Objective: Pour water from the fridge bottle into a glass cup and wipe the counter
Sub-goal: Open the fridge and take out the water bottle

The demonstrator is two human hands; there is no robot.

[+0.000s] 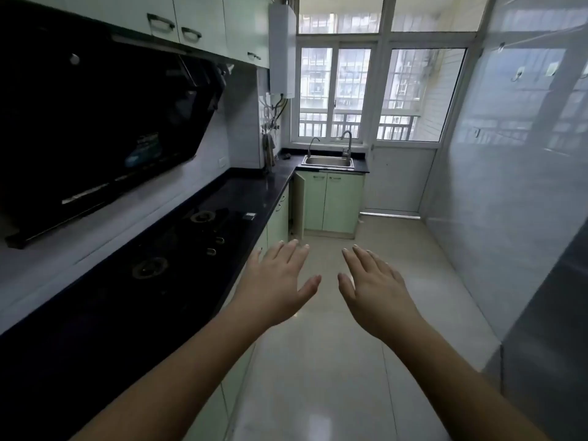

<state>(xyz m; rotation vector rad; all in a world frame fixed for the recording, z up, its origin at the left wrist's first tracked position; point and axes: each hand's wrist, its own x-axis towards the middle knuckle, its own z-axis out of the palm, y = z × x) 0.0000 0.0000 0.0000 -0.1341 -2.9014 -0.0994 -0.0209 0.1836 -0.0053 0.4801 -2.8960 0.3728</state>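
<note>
Reaching out over the tiled floor, the left hand (276, 281) and right hand (374, 289) are both spread flat, palms down, holding nothing. Neither the bottle nor a glass cup is in view; a grey appliance face (547, 354) at the right edge may be the fridge, though I cannot tell. The dark counter (254, 192) runs along the left wall past the gas hob (178, 246) to the sink (327, 161) at its far corner. A chilled bottle would likely be heavy and slick, best gripped around its body; the glass is fragile.

No text can be read; the range hood (105, 128) sticker (blurred) stays illegible.
</note>
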